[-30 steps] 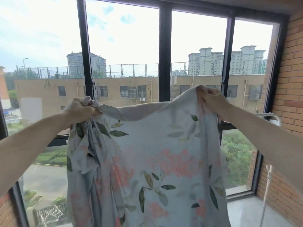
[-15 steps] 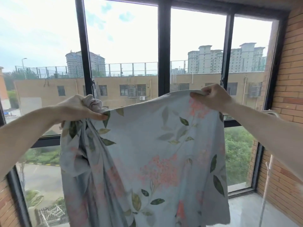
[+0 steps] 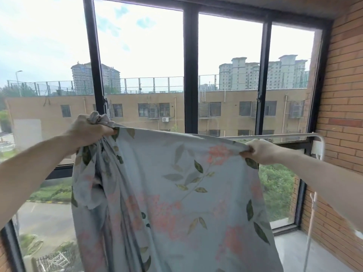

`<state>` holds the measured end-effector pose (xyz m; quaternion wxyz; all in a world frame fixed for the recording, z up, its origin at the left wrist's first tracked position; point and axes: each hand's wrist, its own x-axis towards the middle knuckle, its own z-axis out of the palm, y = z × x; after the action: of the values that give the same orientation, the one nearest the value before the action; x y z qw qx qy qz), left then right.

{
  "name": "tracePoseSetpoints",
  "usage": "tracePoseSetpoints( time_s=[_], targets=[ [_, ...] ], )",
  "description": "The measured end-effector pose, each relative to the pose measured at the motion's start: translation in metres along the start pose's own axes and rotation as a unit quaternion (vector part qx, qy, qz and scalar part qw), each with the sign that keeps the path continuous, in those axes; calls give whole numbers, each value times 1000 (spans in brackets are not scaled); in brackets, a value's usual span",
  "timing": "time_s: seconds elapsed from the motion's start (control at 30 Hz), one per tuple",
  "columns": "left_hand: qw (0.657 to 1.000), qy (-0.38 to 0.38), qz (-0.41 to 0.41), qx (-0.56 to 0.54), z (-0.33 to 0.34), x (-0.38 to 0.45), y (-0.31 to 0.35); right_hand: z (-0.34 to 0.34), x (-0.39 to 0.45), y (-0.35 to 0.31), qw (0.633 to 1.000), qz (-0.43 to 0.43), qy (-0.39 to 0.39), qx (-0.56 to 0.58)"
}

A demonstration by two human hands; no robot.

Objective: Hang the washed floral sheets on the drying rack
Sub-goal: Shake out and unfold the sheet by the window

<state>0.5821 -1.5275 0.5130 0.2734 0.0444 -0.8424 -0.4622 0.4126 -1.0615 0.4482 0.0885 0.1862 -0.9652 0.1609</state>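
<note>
Both grips are clamping the floral sheet (image 3: 176,193): left hand (image 3: 90,130) bunching one corner, right hand (image 3: 259,151) now lower, pinching its top edge just beside the rack rail (image 3: 275,136); open window (image 3: 188,75) behind.

Head-height view, facing window (image 3: 190,75)

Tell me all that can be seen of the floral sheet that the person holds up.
The floral sheet is thin, pale blue-grey cloth printed with pink blossoms and green leaves. It hangs before the window, its top edge stretched between both hands. The left hand grips a bunched, gathered corner, with folds falling below it; the right hand pinches the flatter edge, near a white rack bar. Its lower part runs out of view.
</note>
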Motion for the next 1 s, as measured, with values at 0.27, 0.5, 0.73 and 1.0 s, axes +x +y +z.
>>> tracePoseSetpoints(
  time_s=[0.27,0.5,0.73,1.0],
  targets=[
    [1000,-2,4,11,-5,17,-15,-16,-3,22,959,57,160,227],
    [1000,27,1,-7,-6,24,-29,-33,-22,28,994,19,70,85],
    [999,32,15,11,1,30,-37,-2,-27,73,993,92,42,-55],
    [975,-111,112,156,20,19,-22,-16,-12,55,961,147,212,96]
  ],
)
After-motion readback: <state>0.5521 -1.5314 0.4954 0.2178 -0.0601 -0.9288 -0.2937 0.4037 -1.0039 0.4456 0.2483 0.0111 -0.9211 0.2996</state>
